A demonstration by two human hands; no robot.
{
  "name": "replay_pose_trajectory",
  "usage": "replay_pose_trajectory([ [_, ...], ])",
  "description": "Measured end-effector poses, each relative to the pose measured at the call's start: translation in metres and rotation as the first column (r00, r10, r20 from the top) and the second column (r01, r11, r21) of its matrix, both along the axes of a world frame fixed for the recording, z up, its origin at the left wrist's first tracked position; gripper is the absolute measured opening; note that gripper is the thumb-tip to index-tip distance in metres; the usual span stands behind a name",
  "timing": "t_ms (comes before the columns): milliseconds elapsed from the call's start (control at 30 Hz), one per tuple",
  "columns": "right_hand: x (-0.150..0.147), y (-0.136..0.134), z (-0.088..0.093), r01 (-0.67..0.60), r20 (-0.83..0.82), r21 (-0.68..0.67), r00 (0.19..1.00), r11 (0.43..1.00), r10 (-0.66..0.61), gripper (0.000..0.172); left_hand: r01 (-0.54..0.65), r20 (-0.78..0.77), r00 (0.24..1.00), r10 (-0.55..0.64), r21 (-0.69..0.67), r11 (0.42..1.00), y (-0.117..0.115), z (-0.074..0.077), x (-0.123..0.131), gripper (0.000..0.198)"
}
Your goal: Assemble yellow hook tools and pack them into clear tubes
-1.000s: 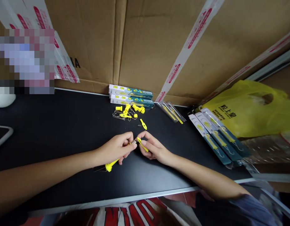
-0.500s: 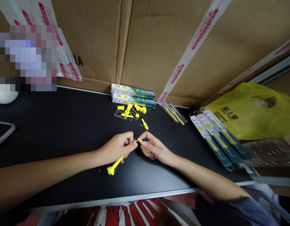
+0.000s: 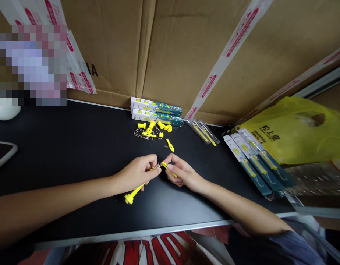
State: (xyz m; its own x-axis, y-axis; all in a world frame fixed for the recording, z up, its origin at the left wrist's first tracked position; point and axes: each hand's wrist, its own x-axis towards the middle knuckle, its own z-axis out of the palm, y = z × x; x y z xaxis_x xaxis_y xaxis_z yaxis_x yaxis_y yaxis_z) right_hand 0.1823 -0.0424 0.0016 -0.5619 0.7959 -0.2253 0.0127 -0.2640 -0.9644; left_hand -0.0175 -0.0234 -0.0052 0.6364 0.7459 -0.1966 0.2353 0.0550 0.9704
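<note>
Pinching a metal piece (image 3: 158, 166) and a yellow strip (image 3: 165, 165), the hands (image 3: 139, 171) expose more yellow rod (image 3: 137, 190) than earlier.

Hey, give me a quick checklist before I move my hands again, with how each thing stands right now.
1. Left hand has a firm-looking grip on the yellow rod: ok, the capped end sticks out below the hand.
2. Right hand holds the small yellow strip: ok, pinched between thumb and fingers.
3. Metal wire between the hands hooked into the strip: cannot tell, too small.
4. Loose spring in sight: ok, on the black tabletop, near a loose yellow piece.
5. Yellow caps sorted apart from the wire hooks: not ok, they lie jumbled together.
</note>
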Motion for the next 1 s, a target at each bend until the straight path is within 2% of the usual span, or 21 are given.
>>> replay_pose_trajectory([
  [600,0.0010,0.0007,-0.0018,-0.016,-0.010,0.019,1.000,1.000,0.016,0.024,-0.036,-0.026,0.999,0.038,0.086,0.996,-0.0028,-0.0003,0.0004,0.025],
  [1000,0.0048,0.0021,-0.0010,-0.047,0.003,-0.032,0.999,0.998,0.047,0.025,-0.027,-0.032,0.999,0.033,0.163,0.986,-0.0043,0.0030,0.0002,0.023],
])
